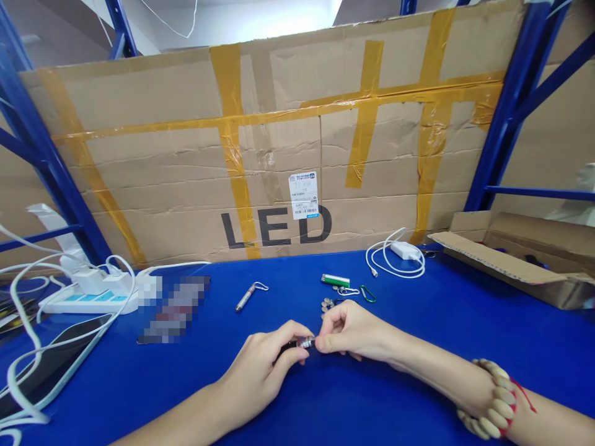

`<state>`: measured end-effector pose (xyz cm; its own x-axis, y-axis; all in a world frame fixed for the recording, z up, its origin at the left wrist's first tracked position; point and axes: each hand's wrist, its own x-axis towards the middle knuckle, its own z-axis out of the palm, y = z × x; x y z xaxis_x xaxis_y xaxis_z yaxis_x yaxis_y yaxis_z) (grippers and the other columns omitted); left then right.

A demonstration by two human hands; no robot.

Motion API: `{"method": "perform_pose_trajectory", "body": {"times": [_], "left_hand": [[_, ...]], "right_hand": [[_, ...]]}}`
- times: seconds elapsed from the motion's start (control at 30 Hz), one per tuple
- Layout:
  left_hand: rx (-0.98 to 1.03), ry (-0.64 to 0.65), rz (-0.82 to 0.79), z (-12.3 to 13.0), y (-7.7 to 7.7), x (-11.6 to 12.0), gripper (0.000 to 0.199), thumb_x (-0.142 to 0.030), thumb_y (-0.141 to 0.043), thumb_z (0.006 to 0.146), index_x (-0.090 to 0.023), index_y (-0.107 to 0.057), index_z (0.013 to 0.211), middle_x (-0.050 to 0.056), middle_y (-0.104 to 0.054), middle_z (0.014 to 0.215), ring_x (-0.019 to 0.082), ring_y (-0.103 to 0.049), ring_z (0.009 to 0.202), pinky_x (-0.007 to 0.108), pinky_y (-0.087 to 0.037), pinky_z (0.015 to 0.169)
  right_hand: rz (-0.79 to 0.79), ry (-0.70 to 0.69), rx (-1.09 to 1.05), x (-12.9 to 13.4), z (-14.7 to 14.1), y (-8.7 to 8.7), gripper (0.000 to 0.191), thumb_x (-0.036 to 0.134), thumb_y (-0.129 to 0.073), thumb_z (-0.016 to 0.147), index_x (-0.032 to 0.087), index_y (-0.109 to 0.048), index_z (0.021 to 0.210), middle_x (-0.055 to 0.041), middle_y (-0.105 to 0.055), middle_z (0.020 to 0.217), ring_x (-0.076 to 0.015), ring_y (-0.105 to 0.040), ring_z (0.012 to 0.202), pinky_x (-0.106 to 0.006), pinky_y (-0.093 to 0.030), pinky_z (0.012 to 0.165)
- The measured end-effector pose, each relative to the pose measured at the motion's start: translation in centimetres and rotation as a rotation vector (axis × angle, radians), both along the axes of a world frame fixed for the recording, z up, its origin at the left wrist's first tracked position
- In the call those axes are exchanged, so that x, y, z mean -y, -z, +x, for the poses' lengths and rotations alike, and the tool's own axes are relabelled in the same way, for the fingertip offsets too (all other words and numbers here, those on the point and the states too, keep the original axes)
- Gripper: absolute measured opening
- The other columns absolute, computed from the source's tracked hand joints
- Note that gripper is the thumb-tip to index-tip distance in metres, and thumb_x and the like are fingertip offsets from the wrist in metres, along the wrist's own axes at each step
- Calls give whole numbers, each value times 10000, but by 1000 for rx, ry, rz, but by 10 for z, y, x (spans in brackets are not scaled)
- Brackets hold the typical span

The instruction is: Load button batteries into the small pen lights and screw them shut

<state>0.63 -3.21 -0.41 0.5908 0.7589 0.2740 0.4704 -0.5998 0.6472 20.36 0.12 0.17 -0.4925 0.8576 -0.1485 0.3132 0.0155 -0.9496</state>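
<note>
The left fingers (289,339) pinched a small black-and-silver cylinder (303,342); the right fingers (328,335) pinched its end, below scattered silver button cells (326,305).

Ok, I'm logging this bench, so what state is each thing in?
Left hand: closed around the dark cylinder.
Right hand: pinching at that cylinder's end.
Phone: screen dark, cable across it.
Power strip: plugs inserted.
Silver cylinder: lying, clip attached.
Green cylinder: lying on its side.
Green carabiner: lying, gate unclear.
Small discs: loose, clustered.
White cable: loosely coiled.
Cardboard box: open.
</note>
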Motion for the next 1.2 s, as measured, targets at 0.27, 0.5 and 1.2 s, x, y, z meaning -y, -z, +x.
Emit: {"method": "perform_pose_trajectory", "body": {"times": [0.27,0.5,1.2], "left_hand": [[-51,-78,3,3,-4,-6,269,-255,-349,927,-207,-558,1090,-24,-611,716,114,-566,674,196,-376,671],[-7,-141,-25,3,-5,-8,288,-274,-333,920,-177,-534,1101,-29,-565,649,108,-509,597,201,-360,605],[-129,-22,-24,2,-6,-8,283,-195,-344,928,-246,-606,1020,-44,-540,688,102,-522,675,180,-352,671]], "right_hand": [[19,-21,-7,1,-5,-1,397,491,-683,656,131,-525,595,22,-522,545,-31,-366,397,-123,-228,297],[360,49,-129,-3,-9,8,352,458,-693,674,133,-599,771,5,-550,652,-42,-390,439,-171,-323,401],[1401,-144,294,1,13,-2,271,287,-465,907,257,-713,802,1,-655,773,-68,-565,584,-189,-356,513]]}}
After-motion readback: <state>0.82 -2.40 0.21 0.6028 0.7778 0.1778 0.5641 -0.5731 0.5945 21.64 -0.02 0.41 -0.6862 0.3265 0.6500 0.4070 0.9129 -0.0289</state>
